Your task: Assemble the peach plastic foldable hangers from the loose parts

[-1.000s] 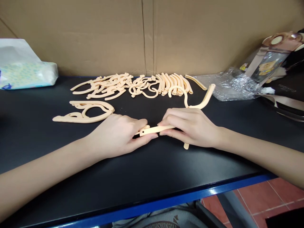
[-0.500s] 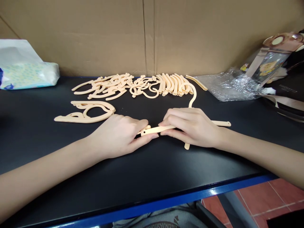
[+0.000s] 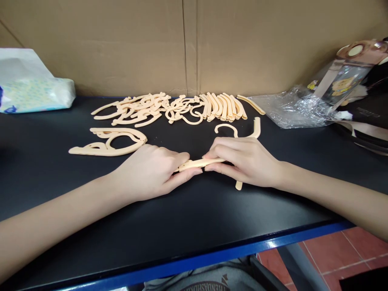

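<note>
Between my two hands is a cream plastic folding hanger (image 3: pixel 200 163), held low over the black table. My left hand (image 3: pixel 157 169) is closed, its thumb and fingers pinching the hanger's left end. My right hand (image 3: pixel 242 161) grips the same hanger further right, fingers curled over it. Past the right knuckles stick out the hanger's curved hook (image 3: pixel 226 127) and an upright arm end (image 3: pixel 257 127); another end pokes out below the palm. The joint at the middle is covered by my right hand. Just beyond my left hand lies a folded hanger (image 3: pixel 112 143), flat on the table.
Along the back lie a heap of hanger parts (image 3: pixel 136 108), loose hooks (image 3: pixel 184 111) and a row of curved arms (image 3: pixel 222 107). A tissue pack (image 3: pixel 36 95) sits at left. Crumpled clear plastic (image 3: pixel 291 109) and a bottle (image 3: pixel 348 76) are at right, before a cardboard wall (image 3: pixel 121 48).
The hook has swung from pointing up and right to curling left. The right arm end, formerly lying out past my wrist, now points up behind the hand. Both hands keep their places.
</note>
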